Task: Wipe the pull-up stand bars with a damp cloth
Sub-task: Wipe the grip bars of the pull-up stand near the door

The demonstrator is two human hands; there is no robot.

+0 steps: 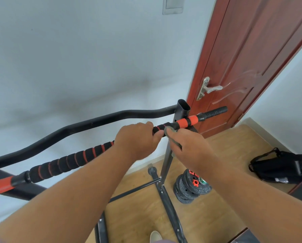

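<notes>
- Padded bar (pixel 62 163): black foam with red rings, running from lower left up to the right; its left end, wrapped in an orange band, was cut off by the picture's edge.
- Curved rear bar (pixel 87 124): bare black tube behind the padded bar, joining the upright post (pixel 182 111) at right; its left end also ran out of view.
- Left hand (pixel 136 140): forearm extended from the lower left, fingers curled over the padded bar from above, closed around the foam; the bar section beneath it was hidden.
- Damp cloth (pixel 173 137): a small greyish wad, mostly covered by the right hand and blurred, pressed against the padded bar just left of the post.
- Right hand (pixel 188 146): forearm reaching in from the lower right, fingers pinched shut on the cloth, almost touching the left hand.
- Weight plates (pixel 192 186): stacked on the wooden floor beside the stand's base.
- Black bag (pixel 279 165): on the floor at right, near the red door (pixel 251 50).
</notes>
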